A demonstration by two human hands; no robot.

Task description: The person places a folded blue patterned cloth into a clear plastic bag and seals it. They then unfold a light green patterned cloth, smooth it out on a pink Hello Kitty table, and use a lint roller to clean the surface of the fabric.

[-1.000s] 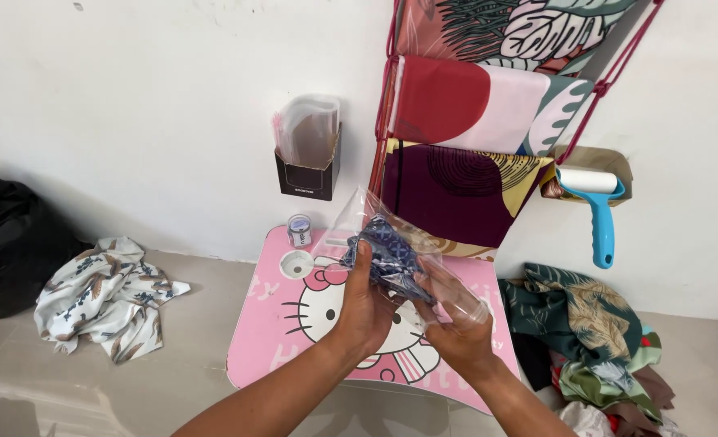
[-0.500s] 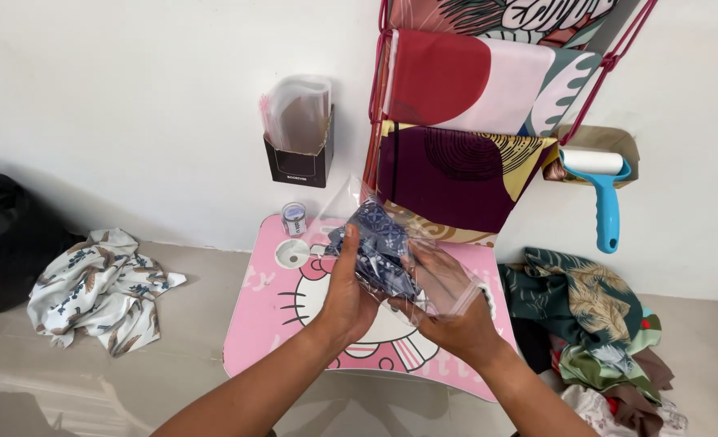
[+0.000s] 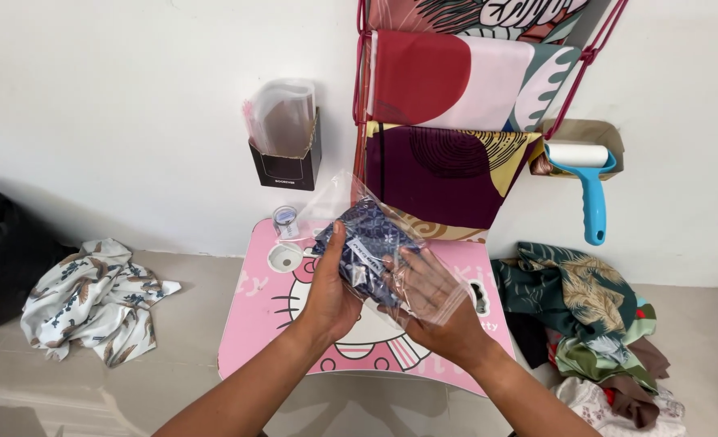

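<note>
Clear plastic bag (image 3: 375, 243) with folded blue cloth (image 3: 364, 243) slants up-left, gripped by left hand (image 3: 330, 287) and right hand (image 3: 432, 303) fingers.

Both forearms extended forward, left hand (image 3: 330, 287) and right hand (image 3: 436, 303) close together, fingers curled in grip.
</note>
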